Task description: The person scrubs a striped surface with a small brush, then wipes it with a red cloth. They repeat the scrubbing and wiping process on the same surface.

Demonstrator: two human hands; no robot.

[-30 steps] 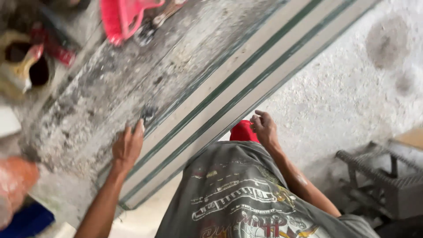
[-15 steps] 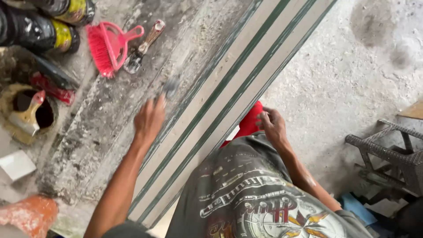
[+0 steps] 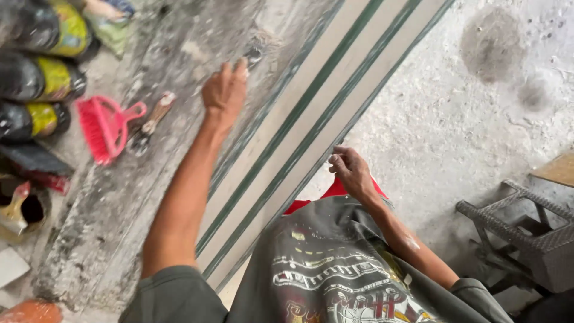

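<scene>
Cream-painted, with two dark green stripes along its length, one long board (image 3: pixel 335 113) lies slantwise from the upper right to the lower middle, resting on a grey, stained slab (image 3: pixel 137 197) beside the pale concrete floor (image 3: pixel 478 107). The left hand (image 3: pixel 224 91) lies flat on the slab just beside the board's left edge, fingers pressed together and stretched toward a small dark tool (image 3: pixel 254 55) at their tips. The right hand (image 3: pixel 351 170) rests against the board's right edge, fingers loosely curled; whether it grips the edge cannot be told. Left of the slab lie one pink hand brush (image 3: pixel 104 127), one scraper (image 3: pixel 152 119) with a wooden handle, and three dark bottles (image 3: pixel 36 75) on their sides with yellow-green labels. A can (image 3: pixel 24 209), dark inside, sits at the far left. One wicker stool (image 3: pixel 526 233) stands at the right.
</scene>
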